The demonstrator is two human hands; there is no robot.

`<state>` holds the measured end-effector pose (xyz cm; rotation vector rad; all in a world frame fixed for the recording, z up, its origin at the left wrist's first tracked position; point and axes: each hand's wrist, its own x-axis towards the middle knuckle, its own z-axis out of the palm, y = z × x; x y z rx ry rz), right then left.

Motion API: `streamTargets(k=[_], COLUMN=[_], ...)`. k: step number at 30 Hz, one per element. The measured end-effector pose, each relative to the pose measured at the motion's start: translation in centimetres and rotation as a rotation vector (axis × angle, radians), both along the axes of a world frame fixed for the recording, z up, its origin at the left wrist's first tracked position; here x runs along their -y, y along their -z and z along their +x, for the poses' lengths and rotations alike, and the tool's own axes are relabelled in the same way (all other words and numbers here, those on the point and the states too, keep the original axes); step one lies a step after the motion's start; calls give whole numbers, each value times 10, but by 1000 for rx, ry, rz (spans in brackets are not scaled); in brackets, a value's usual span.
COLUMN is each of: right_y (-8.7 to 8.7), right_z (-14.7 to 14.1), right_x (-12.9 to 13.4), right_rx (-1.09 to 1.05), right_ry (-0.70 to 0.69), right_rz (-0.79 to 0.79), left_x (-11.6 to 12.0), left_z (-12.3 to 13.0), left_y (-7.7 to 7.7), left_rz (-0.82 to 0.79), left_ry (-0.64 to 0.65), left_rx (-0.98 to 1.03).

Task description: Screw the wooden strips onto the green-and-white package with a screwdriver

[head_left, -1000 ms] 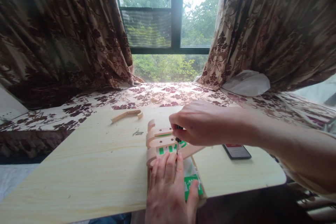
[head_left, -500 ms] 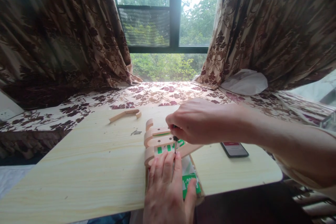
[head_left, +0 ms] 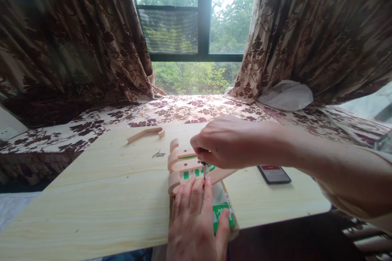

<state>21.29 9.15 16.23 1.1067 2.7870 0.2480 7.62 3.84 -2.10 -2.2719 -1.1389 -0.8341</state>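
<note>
My right hand [head_left: 223, 142] is closed round the dark handle of a screwdriver [head_left: 204, 170], whose metal shaft points down between my left fingertips. Stretched out flat, my left hand [head_left: 196, 212] presses on the nearest curved wooden hook [head_left: 174, 182]. The screwdriver's tip and what it meets are hidden by my fingers. Just beyond, another wooden hook [head_left: 185, 164] with screw holes lies beside more of its kind. These pieces rest on a white and green package [head_left: 223, 214], partly covered by my left hand.
On the pale wooden table [head_left: 107, 195], a loose wooden hook [head_left: 145, 133] lies at the back left, near a small pile of screws [head_left: 158, 154]. A phone [head_left: 274, 174] lies under my right forearm. A white bag [head_left: 286, 95] sits on the patterned window seat [head_left: 190, 108].
My right hand has shifted slightly left and turned a little with the screwdriver. My left hand and the wooden pieces stay in place.
</note>
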Motion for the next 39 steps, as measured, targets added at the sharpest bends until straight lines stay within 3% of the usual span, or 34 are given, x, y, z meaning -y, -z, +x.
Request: streamTargets(k=[5,13,21,29,39], right_y=[-1,-8,-2,-8,-4], right_z=[3,0,-2,-3,2], right_x=[-1,5,8,9,5], right_rx=[3,-29,-34,4,25], right_ry=[88,-49,82,-59,100], right_rz=[30,-25,19,-32,-13], left_x=[0,1,0,1,1], left_z=[-1,2,-3,0,4], left_y=[1,-2,4,-2,-2], left_rz=[-9,23,-6,10,43], left_ry=[1,11,-5,3,13], left_rx=[-9,38,-19,19,32])
